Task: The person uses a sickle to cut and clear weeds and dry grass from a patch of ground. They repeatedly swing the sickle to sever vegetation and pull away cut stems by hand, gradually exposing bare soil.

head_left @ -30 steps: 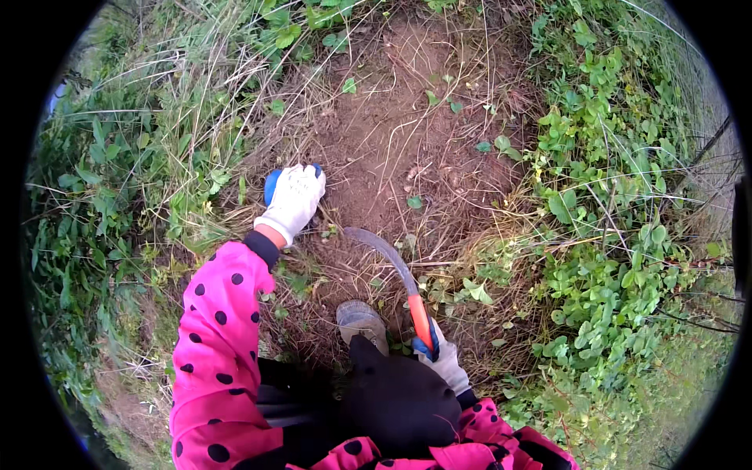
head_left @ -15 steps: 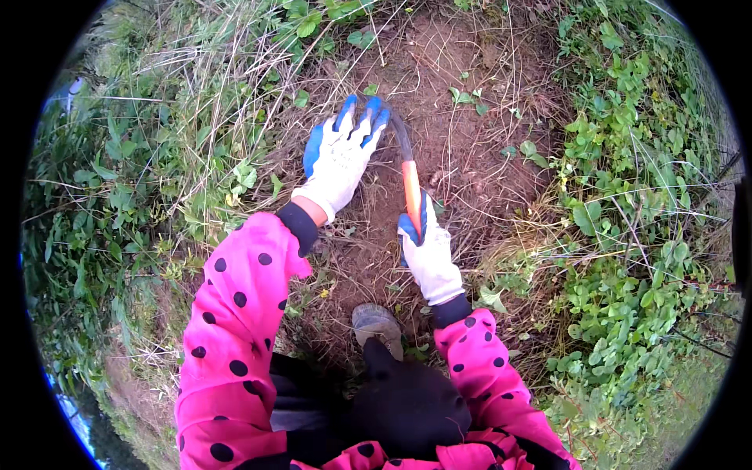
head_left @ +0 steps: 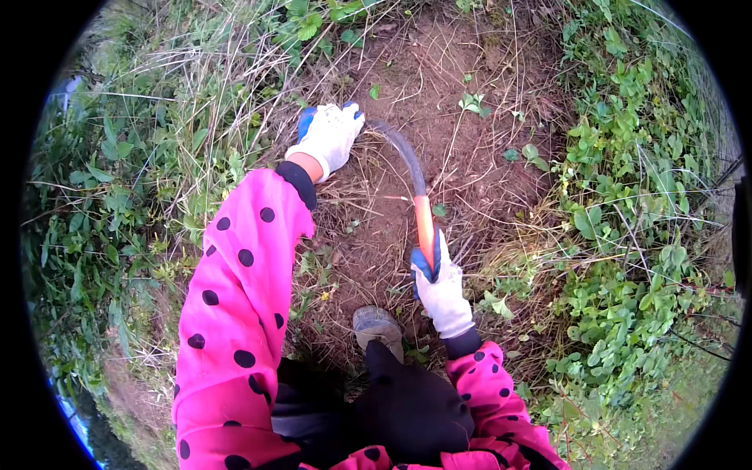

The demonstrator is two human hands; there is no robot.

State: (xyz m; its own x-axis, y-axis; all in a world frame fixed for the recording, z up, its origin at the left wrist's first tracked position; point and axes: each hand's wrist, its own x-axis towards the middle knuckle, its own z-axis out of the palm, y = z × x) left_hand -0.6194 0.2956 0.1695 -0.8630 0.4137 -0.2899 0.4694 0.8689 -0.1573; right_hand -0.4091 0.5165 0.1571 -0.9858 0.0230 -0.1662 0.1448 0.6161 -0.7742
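My right hand (head_left: 446,296), in a white glove with a blue palm, is wrapped round the orange handle of a sickle (head_left: 424,223). The dark curved blade (head_left: 409,159) arcs up and left over the soil, and its far end reaches the fingertips of my left hand (head_left: 330,137). That hand wears a matching glove. Its fingers are curled down at the edge of the dry grass (head_left: 251,129), with the palm turned away; whatever they grip is hidden beneath them.
Brown bare soil (head_left: 462,141) with loose dry stalks runs up the middle. Leafy green plants (head_left: 611,313) grow thickly on the right, and tangled weeds (head_left: 117,196) on the left. My shoe (head_left: 376,325) stands on the soil below my hands.
My left hand's outstretched fingers have curled in, and the hand has shifted slightly left. My right hand has drawn the sickle toward me and a little right, baring more of the blade.
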